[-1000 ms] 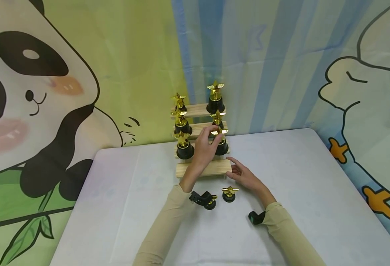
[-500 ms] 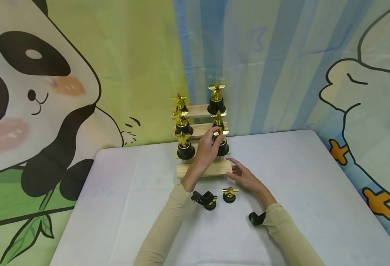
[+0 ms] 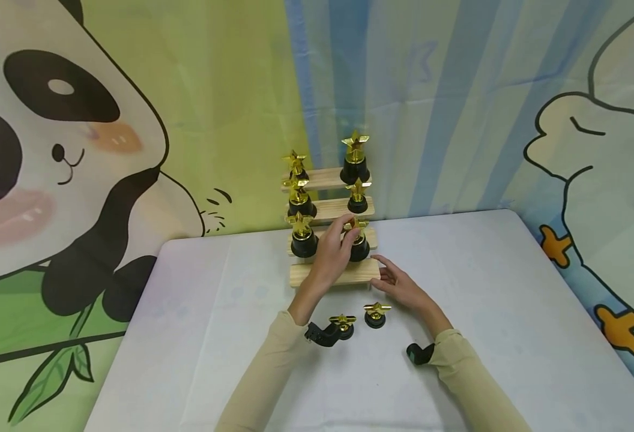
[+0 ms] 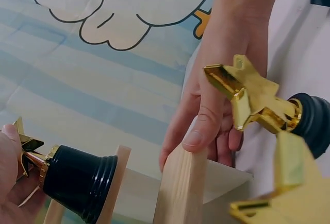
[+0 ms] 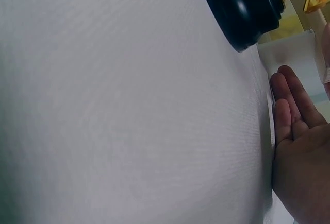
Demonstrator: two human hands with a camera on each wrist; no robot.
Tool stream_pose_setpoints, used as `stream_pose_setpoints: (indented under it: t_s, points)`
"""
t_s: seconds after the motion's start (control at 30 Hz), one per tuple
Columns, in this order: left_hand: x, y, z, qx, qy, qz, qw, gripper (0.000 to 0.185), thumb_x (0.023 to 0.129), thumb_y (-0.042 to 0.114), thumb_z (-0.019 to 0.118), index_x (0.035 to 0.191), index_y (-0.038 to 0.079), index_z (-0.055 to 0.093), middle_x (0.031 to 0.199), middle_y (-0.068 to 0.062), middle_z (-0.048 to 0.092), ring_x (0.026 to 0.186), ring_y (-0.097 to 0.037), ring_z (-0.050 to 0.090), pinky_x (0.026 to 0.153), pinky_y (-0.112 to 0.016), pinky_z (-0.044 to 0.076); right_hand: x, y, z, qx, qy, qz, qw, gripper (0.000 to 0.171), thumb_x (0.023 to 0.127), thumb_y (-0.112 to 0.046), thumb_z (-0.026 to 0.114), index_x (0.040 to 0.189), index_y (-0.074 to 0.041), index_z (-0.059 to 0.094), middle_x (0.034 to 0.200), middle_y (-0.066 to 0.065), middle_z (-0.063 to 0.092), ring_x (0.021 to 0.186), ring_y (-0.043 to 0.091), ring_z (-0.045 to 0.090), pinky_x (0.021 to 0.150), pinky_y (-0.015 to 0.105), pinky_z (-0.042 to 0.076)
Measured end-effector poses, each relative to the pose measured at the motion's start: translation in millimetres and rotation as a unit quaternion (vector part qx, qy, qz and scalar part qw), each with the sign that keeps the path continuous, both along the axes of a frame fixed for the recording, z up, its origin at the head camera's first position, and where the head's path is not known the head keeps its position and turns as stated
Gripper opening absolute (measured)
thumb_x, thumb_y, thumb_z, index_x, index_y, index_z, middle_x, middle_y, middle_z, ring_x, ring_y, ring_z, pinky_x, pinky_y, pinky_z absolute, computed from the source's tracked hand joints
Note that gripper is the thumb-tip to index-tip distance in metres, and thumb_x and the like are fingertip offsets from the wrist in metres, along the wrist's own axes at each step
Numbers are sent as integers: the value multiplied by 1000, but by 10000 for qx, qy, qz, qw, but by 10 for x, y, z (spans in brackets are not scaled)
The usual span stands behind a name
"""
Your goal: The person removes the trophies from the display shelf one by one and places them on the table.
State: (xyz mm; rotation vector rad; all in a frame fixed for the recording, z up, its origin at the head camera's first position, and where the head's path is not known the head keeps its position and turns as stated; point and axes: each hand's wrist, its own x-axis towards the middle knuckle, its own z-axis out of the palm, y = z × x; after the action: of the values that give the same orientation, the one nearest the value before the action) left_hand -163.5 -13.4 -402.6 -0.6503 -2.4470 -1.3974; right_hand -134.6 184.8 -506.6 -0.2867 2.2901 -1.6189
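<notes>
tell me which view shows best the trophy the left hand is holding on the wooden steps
The left wrist view: the trophy fills it, star pinched by the left hand. The head view shows it small, partly behind fingers. The right wrist view does not clearly show it.

A bench [image 3: 230,336] with rounded corners stood in the room, covered with a white cloth that had a very pale pattern. Behind it hung a large printed backdrop [image 3: 230,102] that filled the whole wall. On its left part, a cartoon panda [image 3: 52,162] with a pink cheek was drawn on a yellow-green ground, with a bamboo leaf [image 3: 52,378] low down. The middle part had blue and pale vertical stripes [image 3: 430,108]. On the right was a white cartoon bird [image 3: 609,180] with orange feet. The light was soft and even.
</notes>
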Motion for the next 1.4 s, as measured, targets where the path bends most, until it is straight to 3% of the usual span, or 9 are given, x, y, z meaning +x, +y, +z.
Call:
stream_pose_setpoints:
  t_s: [0.23, 0.5, 0.77, 1.07, 1.4]
  points:
    - [38, -16, -17, -23, 295, -121, 9995, 36, 101, 26, 50, 128, 3, 52, 115, -11, 63, 109, -23, 61, 91, -39, 54, 12, -5, 54, 64, -59, -23, 10000, 70, 97, -28, 60, 154, -15, 22, 140, 29, 48, 126, 39, 51, 97, 42, 49]
    - [106, -34, -47, -33, 164, -129, 9998, 37, 101, 28, 49, 129, 4, 52, 115, -10, 63, 108, -21, 62, 87, -36, 55, 8, -6, -3, 89, -130, -77, 9998, 70, 97, -29, 61, 154, -16, 22, 141, 29, 47, 127, 39, 50, 100, 44, 48]
    - [186, -102, -67, 8, 407, -93, 9991, 35, 101, 25, 51, 128, 4, 54, 117, -12, 64, 109, -24, 63, 90, -37, 55, 8, -24, 4, 31, -136, -39, 9999, 71, 97, -29, 60, 155, -15, 21, 142, 29, 46, 127, 39, 51, 101, 47, 48]
    - [269, -178, -77, -23, 551, -122, 9984, 35, 100, 24, 51, 127, 3, 54, 119, -12, 64, 108, -22, 63, 92, -35, 55, 8, -15, -8, 15, -59, -25, 10000, 71, 97, -28, 61, 154, -14, 21, 140, 29, 48, 125, 38, 53, 94, 38, 50]
    - [336, -252, -87, -24, 644, -23, 9979, 35, 99, 23, 53, 127, 3, 55, 121, -12, 63, 107, -21, 64, 91, -35, 55, -6, 3, -12, -43, 57, -2, 10000, 69, 97, -26, 60, 154, -12, 22, 139, 30, 49, 125, 40, 53, 97, 40, 49]
